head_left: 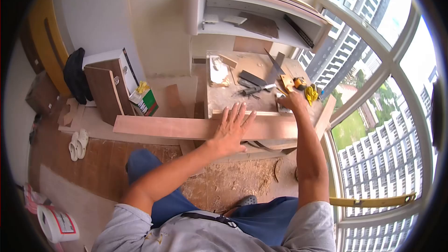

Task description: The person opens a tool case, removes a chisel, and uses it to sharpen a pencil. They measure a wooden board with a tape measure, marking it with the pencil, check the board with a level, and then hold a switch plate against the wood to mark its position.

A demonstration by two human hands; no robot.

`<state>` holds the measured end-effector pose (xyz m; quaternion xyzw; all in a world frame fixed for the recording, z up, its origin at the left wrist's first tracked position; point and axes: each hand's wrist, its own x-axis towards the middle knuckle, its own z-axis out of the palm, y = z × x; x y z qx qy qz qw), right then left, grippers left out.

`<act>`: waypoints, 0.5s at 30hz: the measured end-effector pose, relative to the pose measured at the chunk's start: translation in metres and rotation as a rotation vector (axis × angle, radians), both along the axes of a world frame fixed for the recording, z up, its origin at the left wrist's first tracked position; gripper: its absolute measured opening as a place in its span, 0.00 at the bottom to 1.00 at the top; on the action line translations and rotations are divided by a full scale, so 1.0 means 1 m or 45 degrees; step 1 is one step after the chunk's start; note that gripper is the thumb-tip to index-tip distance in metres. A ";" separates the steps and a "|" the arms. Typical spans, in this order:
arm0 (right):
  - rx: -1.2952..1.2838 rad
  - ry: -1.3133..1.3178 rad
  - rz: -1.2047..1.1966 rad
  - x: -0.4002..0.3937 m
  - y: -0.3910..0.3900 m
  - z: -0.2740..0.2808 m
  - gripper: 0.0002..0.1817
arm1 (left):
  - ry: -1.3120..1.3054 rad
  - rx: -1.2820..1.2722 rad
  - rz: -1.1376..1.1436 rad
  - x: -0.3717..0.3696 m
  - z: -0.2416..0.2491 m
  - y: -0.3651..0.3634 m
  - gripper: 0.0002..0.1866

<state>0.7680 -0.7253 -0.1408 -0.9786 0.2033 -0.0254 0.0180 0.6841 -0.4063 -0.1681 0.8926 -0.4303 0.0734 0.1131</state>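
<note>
A long reddish wooden plank (182, 128) lies across the front of the workbench, its left end jutting past the bench. My left hand (229, 130) rests flat on it, fingers spread. Beyond the plank's right part, my right hand (294, 101) reaches down to the bench top with its fingers curled; what they hold is too small to make out. Close to those fingers are a small pale block (283, 108) and a handsaw with a wooden handle (287, 83). An orange and black tape measure (299, 83) and a yellow cloth-like bundle (311, 94) sit just right of the saw.
On the workbench (217, 98) are a dark block (252, 78) and black tools. A white cabinet (193, 11) hangs above. Wood shavings (224, 182) cover the floor. Windows and a yellow spirit level (373, 201) are at right; a white bucket (57, 224) stands lower left.
</note>
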 end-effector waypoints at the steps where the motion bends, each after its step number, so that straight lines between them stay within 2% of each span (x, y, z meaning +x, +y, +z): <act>1: -0.027 0.048 -0.027 0.003 0.000 -0.003 0.41 | 0.008 -0.019 0.018 0.003 -0.002 0.005 0.68; 3: 0.136 -0.016 -0.046 0.014 -0.017 -0.014 0.38 | -0.034 0.046 0.021 0.011 -0.006 0.017 0.68; 5: 0.295 -0.292 0.002 0.006 -0.025 -0.009 0.32 | 0.026 -0.018 0.028 0.019 -0.016 0.019 0.66; 7: 0.737 -0.326 -0.262 0.012 -0.044 -0.004 0.32 | -0.007 -0.072 -0.013 0.023 -0.027 0.016 0.63; 8: 0.846 -0.476 -0.228 0.011 -0.044 0.004 0.22 | 0.028 -0.099 -0.034 0.023 -0.022 0.019 0.60; 11: 1.239 -0.696 -0.112 0.033 -0.054 0.036 0.18 | -0.069 -0.094 0.000 0.022 -0.026 0.017 0.55; 12: 1.223 -0.729 0.051 0.047 -0.039 0.053 0.18 | -0.060 -0.108 0.003 0.021 -0.030 0.016 0.55; 13: 0.949 -0.569 0.070 0.058 -0.012 0.083 0.19 | -0.108 -0.102 0.020 0.021 -0.033 0.015 0.51; 15: 0.694 -0.471 0.357 0.105 0.024 0.107 0.23 | -0.149 -0.098 0.038 0.022 -0.038 0.013 0.47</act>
